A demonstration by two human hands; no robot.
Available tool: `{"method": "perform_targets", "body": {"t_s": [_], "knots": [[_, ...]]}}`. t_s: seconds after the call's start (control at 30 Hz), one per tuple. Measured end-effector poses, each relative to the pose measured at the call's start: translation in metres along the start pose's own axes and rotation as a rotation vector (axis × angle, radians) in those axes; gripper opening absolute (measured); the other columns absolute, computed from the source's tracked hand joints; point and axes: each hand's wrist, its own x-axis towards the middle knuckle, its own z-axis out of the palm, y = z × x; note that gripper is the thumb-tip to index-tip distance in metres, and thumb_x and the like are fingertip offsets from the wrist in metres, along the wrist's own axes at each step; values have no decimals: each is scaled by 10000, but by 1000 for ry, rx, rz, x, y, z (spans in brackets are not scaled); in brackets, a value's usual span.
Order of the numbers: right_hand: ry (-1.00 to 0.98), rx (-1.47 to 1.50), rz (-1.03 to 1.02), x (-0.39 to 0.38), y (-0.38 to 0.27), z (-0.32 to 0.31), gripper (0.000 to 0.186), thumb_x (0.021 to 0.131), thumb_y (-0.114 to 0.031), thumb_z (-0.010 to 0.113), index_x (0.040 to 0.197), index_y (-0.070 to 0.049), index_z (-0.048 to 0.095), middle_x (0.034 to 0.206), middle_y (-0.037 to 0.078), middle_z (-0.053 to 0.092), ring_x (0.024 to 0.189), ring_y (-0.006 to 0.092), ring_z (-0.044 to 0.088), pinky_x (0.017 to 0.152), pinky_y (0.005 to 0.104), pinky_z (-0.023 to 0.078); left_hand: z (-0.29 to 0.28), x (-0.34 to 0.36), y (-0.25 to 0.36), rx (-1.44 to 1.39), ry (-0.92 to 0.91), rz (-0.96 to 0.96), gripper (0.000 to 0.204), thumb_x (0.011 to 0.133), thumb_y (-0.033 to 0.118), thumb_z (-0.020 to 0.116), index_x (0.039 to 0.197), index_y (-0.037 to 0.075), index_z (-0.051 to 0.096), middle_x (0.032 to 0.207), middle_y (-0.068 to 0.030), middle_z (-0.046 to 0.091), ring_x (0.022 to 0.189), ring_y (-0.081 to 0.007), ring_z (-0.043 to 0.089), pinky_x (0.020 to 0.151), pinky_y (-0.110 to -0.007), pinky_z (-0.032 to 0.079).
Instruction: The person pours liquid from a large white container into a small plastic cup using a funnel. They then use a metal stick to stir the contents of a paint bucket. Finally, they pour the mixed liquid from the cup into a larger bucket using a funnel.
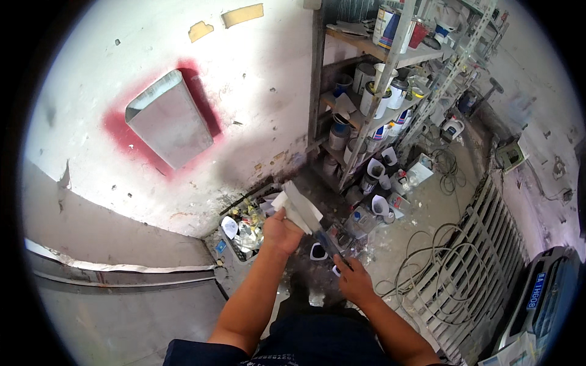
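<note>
Tool (328, 242), left of shelf rack (424, 56), clamped in fingers of right hand (355, 280); white sheet (295, 215) pinched in left hand's (283, 232) fingers, seemingly against tool. Best: support sheet flat, draw tool slowly.

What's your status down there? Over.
Left hand holding white sheet. Right hand gripping dark-handled tool. White cups ahead, apart from both hands.

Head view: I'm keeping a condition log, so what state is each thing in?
Left hand, grip closed on white sheet
White sheet, held at the long tool's far end
Long tool, slanted
Right hand, grip closed on long tool
Rack, stocked with cans
Litter bin, filled
Hose, loosely looped
Wall, chipped and red-stained
</note>
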Motion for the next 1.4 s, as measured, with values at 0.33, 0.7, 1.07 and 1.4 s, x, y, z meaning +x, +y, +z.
{"method": "perform_targets", "body": {"t_s": [0.33, 0.7, 1.07, 1.4], "knots": [[-320, 136, 163, -45, 8, -10, 484, 832, -123, 561, 1300, -239, 519, 1146, 183, 556, 1001, 380, 578, 819, 436, 494, -19, 1, 13, 97, 7, 7, 400, 1013, 201, 251, 1329, -2, 387, 1348, -156, 475, 1262, -326, 441, 1096, -475, 309], [-408, 300, 499, -73, 19, -32, 396, 906, -223, 517, 1275, -80, 524, 1142, 194, 593, 1022, 343, 591, 864, 424, 479, -21, 1, 23, 66, 14, -16, 397, 1016, 212, 256, 1310, -3, 414, 1336, -154, 491, 1252, -321, 456, 1098, -459, 318], [-179, 382, 167, -20, 21, -29, 501, 925, -75, 487, 1410, -59, 363, 920, 140, 671, 722, 237, 652, 689, 337, 514, 0, -3, 12, 37, 1, 8, 400, 1011, 196, 235, 1323, 6, 399, 1348, -163, 478, 1269, -326, 441, 1107, -498, 298], [-427, 165, 121, -62, 27, -21, 493, 956, -110, 437, 1435, -88, 323, 951, 109, 683, 671, 213, 646, 673, 319, 523, -15, -1, 26, 10, 52, 53, 394, 1013, 200, 246, 1312, 6, 415, 1354, -146, 481, 1260, -317, 451, 1114, -482, 291]]}}
